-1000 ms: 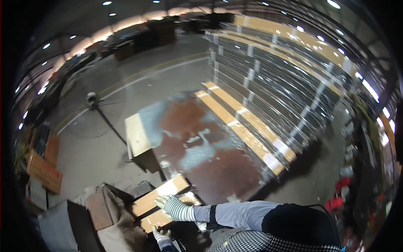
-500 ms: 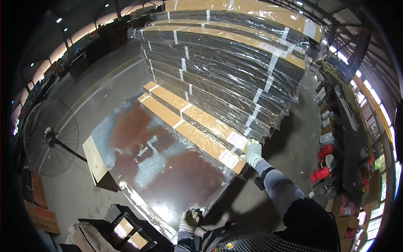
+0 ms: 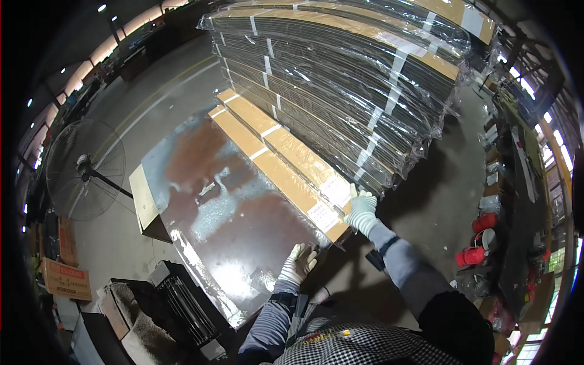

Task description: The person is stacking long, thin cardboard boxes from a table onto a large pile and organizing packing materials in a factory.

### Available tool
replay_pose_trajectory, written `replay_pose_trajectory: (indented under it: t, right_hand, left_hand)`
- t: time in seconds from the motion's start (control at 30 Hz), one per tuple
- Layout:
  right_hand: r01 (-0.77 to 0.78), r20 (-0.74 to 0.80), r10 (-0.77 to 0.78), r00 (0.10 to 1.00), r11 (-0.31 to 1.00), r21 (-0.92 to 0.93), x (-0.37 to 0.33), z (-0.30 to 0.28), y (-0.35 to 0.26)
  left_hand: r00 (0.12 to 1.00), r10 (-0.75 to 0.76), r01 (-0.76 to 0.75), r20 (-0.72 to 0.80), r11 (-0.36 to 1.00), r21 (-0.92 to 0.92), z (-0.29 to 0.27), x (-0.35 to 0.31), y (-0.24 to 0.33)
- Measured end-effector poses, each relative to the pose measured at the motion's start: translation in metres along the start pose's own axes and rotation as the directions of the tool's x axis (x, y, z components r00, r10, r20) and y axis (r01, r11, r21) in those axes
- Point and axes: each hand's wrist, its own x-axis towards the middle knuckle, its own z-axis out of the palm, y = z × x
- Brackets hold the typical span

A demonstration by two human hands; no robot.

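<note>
Two long, narrow brown cartons in clear wrap lie side by side on a worn metal-topped table (image 3: pixel 267 219). White bands and labels mark them. My right hand (image 3: pixel 363 213), in a striped white glove, grips the near right end of the far carton (image 3: pixel 298 152); its thumb lies towards the front carton (image 3: pixel 267 170) and its fingers reach along the far side. At the table's near edge is my left hand (image 3: pixel 295 265), also gloved. Its fingers are curled around a small dark thing (image 3: pixel 315 248), too small to name.
Behind the cartons rises a tall stack of plastic-wrapped flat packs (image 3: pixel 322 85). A floor fan (image 3: pixel 85 167) and an upright cardboard piece (image 3: pixel 146 201) stand left. Near left is a dark ribbed metal piece (image 3: pixel 188 304). Red containers (image 3: pixel 471 255) line the right side.
My left hand has moved up and right along the table's near edge, towards the cartons' end, with the small dark thing. My right hand stays at the cartons' end. The view has shifted.
</note>
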Motion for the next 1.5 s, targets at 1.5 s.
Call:
replay_pose_trajectory:
  t: [1.5]
  right_hand:
    - [0.513,0.131,-0.533,0.836,0.844,0.155,-0.152,0.149,-0.043]
  left_hand:
    - [0.972,-0.101,0.1,-0.21,0.995,-0.015,-0.164,-0.038,-0.096]
